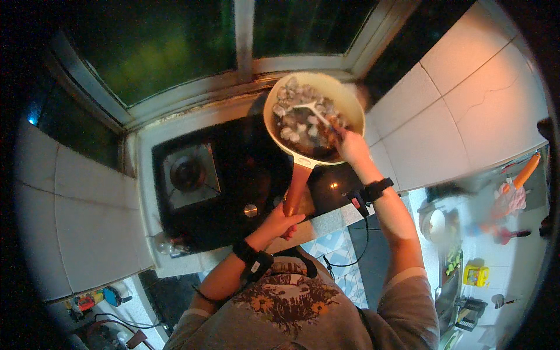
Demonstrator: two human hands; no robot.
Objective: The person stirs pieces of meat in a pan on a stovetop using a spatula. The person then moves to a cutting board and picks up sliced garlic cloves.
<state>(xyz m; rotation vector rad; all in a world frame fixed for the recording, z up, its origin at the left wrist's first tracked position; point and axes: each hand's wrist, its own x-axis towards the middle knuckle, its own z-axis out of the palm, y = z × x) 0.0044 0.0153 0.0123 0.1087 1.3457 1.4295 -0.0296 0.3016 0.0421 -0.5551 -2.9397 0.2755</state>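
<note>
A cream-coloured pan (355,103) stands at the right side of the black gas hob (236,175). Inside it are pale and brown chunks of food (294,131) in dark liquid; what food it is, I cannot tell. My left hand (280,221) is closed around the end of the pan's brown handle (299,188). With my right hand (349,144) I grip a pale spatula or spoon (318,114), its head among the food near the middle of the pan. The fingers of my right hand are over the pan's right rim, and part of the tool's handle is hidden by them.
An unused burner (187,173) is at the hob's left, a metal knob (250,210) near its front. Behind runs a window frame (245,65); tiled walls (420,109) flank both sides. A small glass object (164,243) stands at the front left corner. A white bowl (434,225) is on the right counter.
</note>
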